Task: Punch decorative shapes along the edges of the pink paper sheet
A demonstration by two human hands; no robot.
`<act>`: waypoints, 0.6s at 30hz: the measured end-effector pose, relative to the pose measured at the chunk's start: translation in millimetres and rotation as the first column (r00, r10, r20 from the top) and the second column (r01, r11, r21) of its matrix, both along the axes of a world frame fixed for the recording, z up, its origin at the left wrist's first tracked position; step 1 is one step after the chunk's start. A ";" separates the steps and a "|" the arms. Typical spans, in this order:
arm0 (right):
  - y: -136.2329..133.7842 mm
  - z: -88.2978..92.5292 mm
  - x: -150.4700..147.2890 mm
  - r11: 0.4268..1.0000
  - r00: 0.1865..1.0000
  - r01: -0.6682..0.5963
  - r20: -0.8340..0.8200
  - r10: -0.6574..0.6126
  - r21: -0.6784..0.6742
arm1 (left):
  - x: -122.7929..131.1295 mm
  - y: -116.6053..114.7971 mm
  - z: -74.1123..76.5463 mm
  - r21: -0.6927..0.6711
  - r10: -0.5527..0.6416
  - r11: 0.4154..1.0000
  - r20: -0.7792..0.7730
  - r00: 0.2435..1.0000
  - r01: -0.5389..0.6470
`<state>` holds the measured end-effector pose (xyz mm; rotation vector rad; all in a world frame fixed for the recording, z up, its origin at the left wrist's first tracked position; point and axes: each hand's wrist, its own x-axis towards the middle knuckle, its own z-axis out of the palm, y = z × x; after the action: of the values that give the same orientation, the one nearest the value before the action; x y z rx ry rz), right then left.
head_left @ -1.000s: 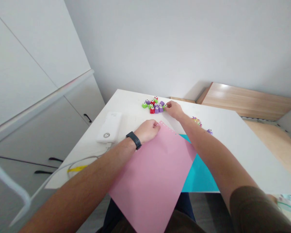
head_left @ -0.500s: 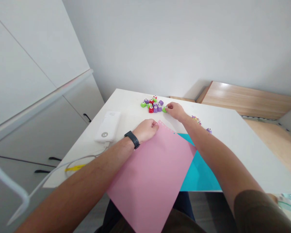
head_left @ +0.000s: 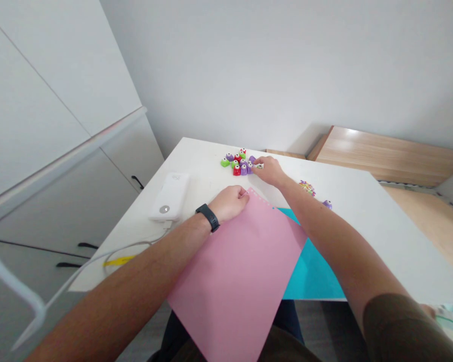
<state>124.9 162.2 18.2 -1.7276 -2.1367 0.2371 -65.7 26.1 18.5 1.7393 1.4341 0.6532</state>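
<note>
My left hand (head_left: pixel 232 201), with a dark band on its wrist, pinches the top corner of a pink sheet of paper (head_left: pixel 234 266). A row of small punched holes runs along the sheet's upper right edge. Over the table, my right hand (head_left: pixel 269 170) reaches to the right side of a cluster of small craft punches, thumb and forefinger apart at a purple punch (head_left: pixel 249 166). Partly hidden under that hand is a green punch (head_left: pixel 260 166). The cluster also has a red punch (head_left: pixel 236 171) and another green punch (head_left: pixel 225 162) at its left.
A teal sheet (head_left: pixel 313 271) lies partly under the pink one. Coloured paper bits (head_left: pixel 307 187) and a lone purple punch (head_left: pixel 327 204) are right of my forearm. A white power bank (head_left: pixel 169 196) with a cable stands on the left of the white table (head_left: pixel 385 241).
My right hand has let go of the green punch, which now sits beneath the hand. Its fingers have moved slightly left and up to the purple punches. My left hand keeps its hold on the paper.
</note>
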 end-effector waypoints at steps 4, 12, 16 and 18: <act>4.6 -3.2 -5.4 1.000 1.000 0.008 0.022 -0.008 -0.009 | 0.2 0.0 -0.4 0.003 0.003 1.000 -0.004 1.000 -0.003; 1.3 0.9 -8.3 1.000 0.999 0.010 -0.032 -0.009 0.029 | 0.1 0.3 -0.8 0.006 0.000 1.000 -0.014 1.000 0.000; -11.2 15.4 0.8 0.997 0.993 -0.014 -0.120 0.023 0.078 | -0.2 -0.7 1.3 0.003 -0.007 1.000 -0.020 1.000 0.007; -22.3 22.1 10.5 0.996 0.983 -0.039 -0.174 0.053 0.082 | 0.0 -1.3 2.1 0.005 -0.010 1.000 -0.022 1.000 0.010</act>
<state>135.5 139.9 40.4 -1.5540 -2.0317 0.3032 -65.7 24.9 20.6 1.7610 1.4394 0.6347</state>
